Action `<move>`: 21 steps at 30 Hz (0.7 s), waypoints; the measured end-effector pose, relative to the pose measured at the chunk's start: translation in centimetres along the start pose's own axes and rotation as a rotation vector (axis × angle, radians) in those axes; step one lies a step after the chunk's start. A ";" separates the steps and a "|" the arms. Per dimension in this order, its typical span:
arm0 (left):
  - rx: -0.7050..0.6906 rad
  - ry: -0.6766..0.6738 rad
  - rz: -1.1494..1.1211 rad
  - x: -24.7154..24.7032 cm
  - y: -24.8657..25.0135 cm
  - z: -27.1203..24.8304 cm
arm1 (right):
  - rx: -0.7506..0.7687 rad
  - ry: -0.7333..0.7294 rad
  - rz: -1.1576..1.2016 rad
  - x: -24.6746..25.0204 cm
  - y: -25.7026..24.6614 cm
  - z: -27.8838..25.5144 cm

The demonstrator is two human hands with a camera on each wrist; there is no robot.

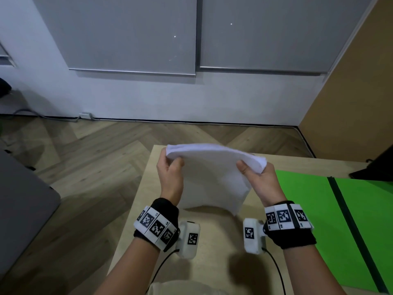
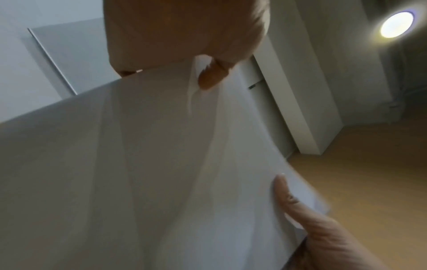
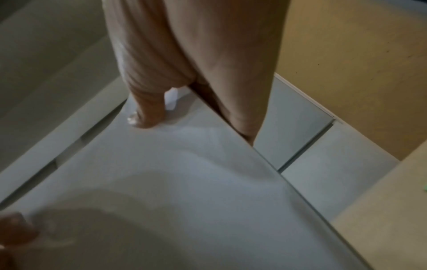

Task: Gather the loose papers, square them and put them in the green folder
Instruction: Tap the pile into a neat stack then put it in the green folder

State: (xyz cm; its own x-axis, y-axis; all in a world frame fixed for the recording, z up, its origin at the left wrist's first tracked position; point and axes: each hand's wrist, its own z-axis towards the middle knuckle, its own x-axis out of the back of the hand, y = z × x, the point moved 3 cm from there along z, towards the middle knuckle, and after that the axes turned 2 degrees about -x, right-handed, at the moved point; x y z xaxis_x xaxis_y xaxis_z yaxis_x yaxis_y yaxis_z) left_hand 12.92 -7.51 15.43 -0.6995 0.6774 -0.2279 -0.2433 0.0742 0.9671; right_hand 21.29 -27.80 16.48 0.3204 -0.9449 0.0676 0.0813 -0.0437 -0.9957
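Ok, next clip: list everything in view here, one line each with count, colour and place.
stack of papers: one, white, held upright over the table, bottom edge at or near its top
green folder: one, bright green with a dark spine, open flat on the table's right side
table: one, light wood, centre
blinds: two, grey, on the far wall
cable: one, grey, along the floor by the wall
left hand: grips the stack's left top corner
right hand: grips the stack's right top corner
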 end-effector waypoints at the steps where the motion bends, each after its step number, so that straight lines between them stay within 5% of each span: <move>1: -0.004 0.011 -0.019 0.1 0.1 -0.1 | 0.027 -0.013 0.002 0.0 0.2 0.0; 7: -0.100 0.015 0.023 -0.3 0.4 0.4 | 0.164 0.125 0.057 -0.2 -0.7 0.1; 16: -0.093 -0.058 0.128 -0.9 1.8 1.1 | 0.240 0.165 -0.015 -0.6 -1.4 0.6; 21: -0.220 -0.149 0.171 -0.9 4.1 0.8 | 0.345 0.163 0.054 -0.3 -3.5 0.6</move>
State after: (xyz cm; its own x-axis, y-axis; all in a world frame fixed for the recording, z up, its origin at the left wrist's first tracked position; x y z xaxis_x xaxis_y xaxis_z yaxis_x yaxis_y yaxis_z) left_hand 13.12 -7.26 19.66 -0.6405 0.7674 -0.0290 -0.2815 -0.1995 0.9386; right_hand 21.48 -27.15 19.98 0.1806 -0.9833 -0.0226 0.3903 0.0927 -0.9160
